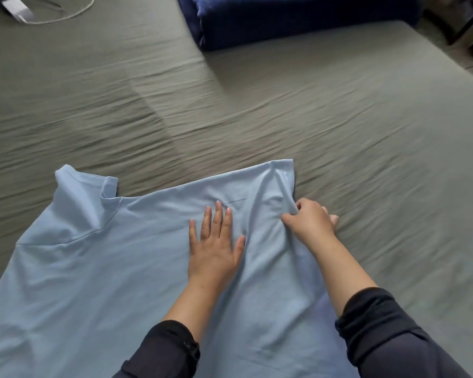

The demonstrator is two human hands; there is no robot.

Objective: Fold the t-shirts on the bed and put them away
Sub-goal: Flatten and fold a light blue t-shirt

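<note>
On the bed, head view: one entry per item, near to far.

Shirt (107, 268): pale blue, spread on the sheet in the lower half of the picture, running off the bottom and left edges. A sleeve stands folded over at the upper left; the far right corner lies near the middle of the bed.

Left hand (215, 241): laid palm down on the shirt, fingers straight and slightly spread, pressing the cloth flat. It holds nothing. It sits just left of the ridge of cloth raised by the other hand.

Right hand (310, 221): at the shirt's right edge, just below the far right corner. Thumb and fingers are curled and pinch a fold of the cloth, which rises in creases toward the grip. The fingertips on the far side are partly hidden.

Sleeves (388, 336): dark, pushed up on both forearms.

Sheet (339, 118): grey-green, wrinkled, covering the bed around the shirt.

Blanket (298, 20): navy, folded, at the far edge, well apart from the shirt and both hands.

Cord (66, 15): pale, looped at the far left corner beside a grey object too blurred to name.
</note>
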